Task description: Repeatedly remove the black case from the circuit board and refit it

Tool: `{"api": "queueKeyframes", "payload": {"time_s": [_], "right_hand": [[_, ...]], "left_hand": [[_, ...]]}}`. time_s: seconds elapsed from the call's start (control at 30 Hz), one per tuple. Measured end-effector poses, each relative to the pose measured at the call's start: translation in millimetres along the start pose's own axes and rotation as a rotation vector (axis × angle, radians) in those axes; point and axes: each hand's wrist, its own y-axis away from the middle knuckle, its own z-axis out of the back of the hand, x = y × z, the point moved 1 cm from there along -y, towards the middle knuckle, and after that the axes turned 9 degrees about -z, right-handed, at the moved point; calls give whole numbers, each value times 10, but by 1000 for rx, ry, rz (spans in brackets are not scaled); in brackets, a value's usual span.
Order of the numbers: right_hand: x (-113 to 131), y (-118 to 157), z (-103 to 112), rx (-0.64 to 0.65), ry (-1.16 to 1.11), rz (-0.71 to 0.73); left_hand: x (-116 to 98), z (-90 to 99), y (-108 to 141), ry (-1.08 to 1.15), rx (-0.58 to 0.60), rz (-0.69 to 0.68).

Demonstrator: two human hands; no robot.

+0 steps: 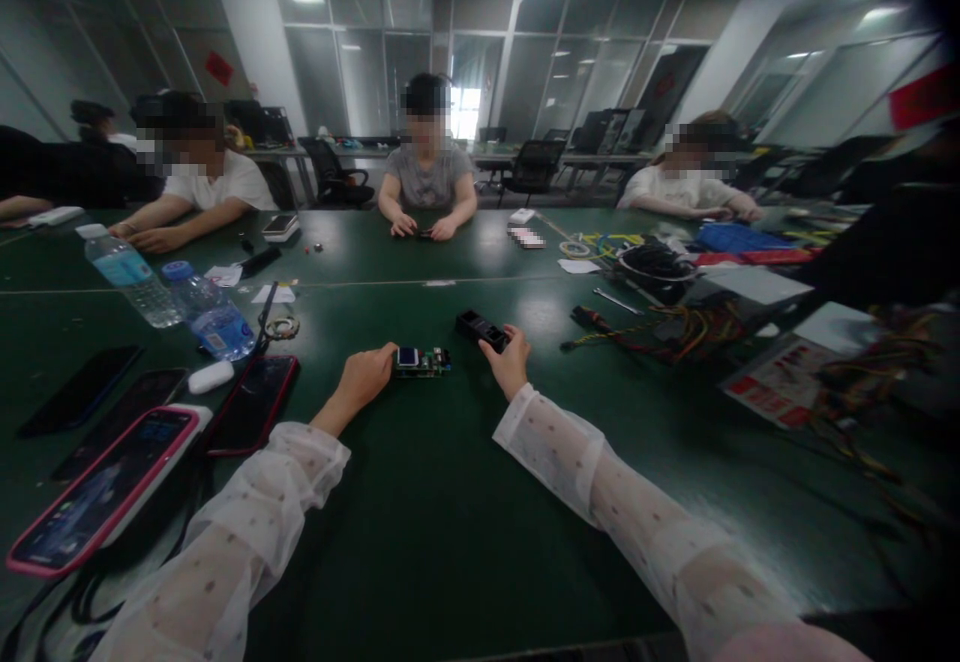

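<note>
My left hand (366, 379) is closed on the left end of a green circuit board (424, 362), which carries a small square screen and several components. Between the fingers and thumb of my right hand (511, 360) is a black plastic casing (481, 330) with openings in its face, tilted slightly. The board and the casing are apart, with a narrow gap of green tabletop (420, 502) between them. Both hands are low over the table; whether the board rests on it I cannot tell.
At left are two water bottles (206, 312), a pink-edged phone (105, 487), other phones and a white earphone case (211, 376). Power supply units (795, 362) with tangled wires (675, 327) and a wrench (617, 301) lie at right. Several people (427, 177) sit across the table.
</note>
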Motion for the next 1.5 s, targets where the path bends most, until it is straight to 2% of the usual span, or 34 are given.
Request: {"api": "queueKeyframes", "payload": {"time_s": [0.2, 0.6, 0.73, 0.83, 0.9, 1.03, 1.17, 1.37, 1.5], "right_hand": [[28, -17, 7, 20, 55, -12], [46, -18, 15, 6, 69, -1], [114, 9, 66, -62, -25, 70], [249, 104, 111, -149, -148, 218], [339, 179, 112, -101, -180, 297], [425, 264, 70, 101, -213, 366], [431, 317, 54, 163, -215, 409], [518, 522, 35, 284, -89, 548], [537, 546, 15, 352, -76, 566]], "left_hand": [[-24, 28, -2, -29, 36, 17], [18, -17, 2, -35, 18, -7], [24, -22, 6, -37, 10, -17], [27, -31, 0, -68, 2, -21], [30, -40, -8, -91, 1, -27], [38, -59, -24, -108, 17, -22], [33, -65, -28, -111, 33, 5], [33, -68, -13, -101, 30, 40], [51, -73, -19, -95, 20, 40]]}}
